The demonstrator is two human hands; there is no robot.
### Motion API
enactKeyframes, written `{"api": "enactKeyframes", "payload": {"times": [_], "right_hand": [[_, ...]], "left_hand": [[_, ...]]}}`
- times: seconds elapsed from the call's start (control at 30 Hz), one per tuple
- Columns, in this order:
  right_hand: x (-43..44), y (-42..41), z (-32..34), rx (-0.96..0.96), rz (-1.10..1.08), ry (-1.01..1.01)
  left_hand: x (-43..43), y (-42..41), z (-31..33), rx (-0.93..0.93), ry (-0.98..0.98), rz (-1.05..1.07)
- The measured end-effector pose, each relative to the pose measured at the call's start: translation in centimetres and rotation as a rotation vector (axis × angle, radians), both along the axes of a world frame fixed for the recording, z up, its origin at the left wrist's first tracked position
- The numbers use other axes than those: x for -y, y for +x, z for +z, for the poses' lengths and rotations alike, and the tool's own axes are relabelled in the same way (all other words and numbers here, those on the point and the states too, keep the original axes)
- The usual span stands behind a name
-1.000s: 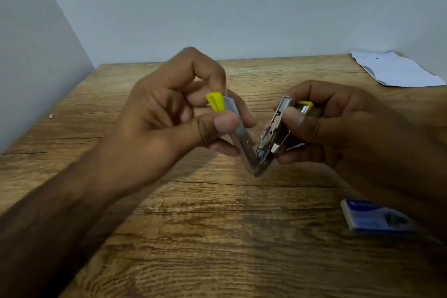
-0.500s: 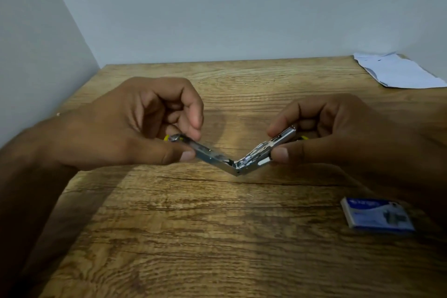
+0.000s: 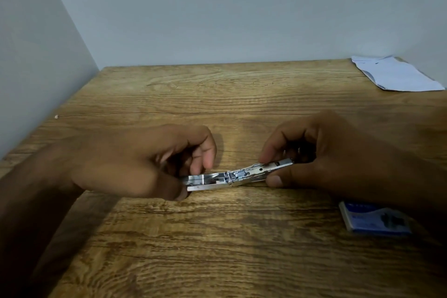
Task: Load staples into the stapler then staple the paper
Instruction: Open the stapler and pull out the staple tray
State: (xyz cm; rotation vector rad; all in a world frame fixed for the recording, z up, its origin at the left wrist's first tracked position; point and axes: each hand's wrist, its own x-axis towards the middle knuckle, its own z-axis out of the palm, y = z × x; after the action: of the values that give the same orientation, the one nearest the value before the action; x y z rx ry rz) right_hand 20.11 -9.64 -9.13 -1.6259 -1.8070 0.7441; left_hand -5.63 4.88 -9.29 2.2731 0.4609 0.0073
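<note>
Pale grey-blue walls are closing in a corner behind the wooden counter (image 3: pixel 217 94) I am looking down on, and the change over the last second is plain: the stapler (image 3: pixel 235 175), which I was holding up in a tight V, is now swung out almost flat and lowered to just above the wood, its metal channel facing up. My left hand (image 3: pixel 145 164) is pinching the left half between thumb and fingertips, and my right hand (image 3: pixel 326 159) is clamping the right half the same way, so both hands are closed on the one tool. I am reading this as the opening step being nearly done; the magazine is lying exposed, though I cannot tell from this blur whether any staples are already sitting in it. The staple box (image 3: pixel 376 221), blue and white, is lying near my right wrist at the counter's right edge, apart from the stapler, so I am judging that one hand will be letting go to reach for it. The paper (image 3: pixel 396 75) is resting well apart at the far right corner, against the wall, not yet touched. A tiny pale speck (image 3: pixel 56 116) is sitting near the left wall, and the grain of the wood is running across my view.
</note>
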Motion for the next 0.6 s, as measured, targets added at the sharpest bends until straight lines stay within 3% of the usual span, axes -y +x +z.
{"api": "enactKeyframes", "payload": {"times": [0.17, 0.33, 0.6], "right_hand": [[-0.1, 0.0, 0.0, 0.019, -0.012, -0.052], [-0.1, 0.1, 0.3, 0.059, -0.002, -0.095], [-0.1, 1.2, 1.3, 0.156, 0.013, -0.145]], "left_hand": [[0.4, -0.1, -0.4, -0.050, 0.092, 0.010], [1.6, 0.9, 0.0, 0.144, 0.148, 0.007], [3.0, 6.0, 0.2, 0.155, 0.355, -0.126]]}}
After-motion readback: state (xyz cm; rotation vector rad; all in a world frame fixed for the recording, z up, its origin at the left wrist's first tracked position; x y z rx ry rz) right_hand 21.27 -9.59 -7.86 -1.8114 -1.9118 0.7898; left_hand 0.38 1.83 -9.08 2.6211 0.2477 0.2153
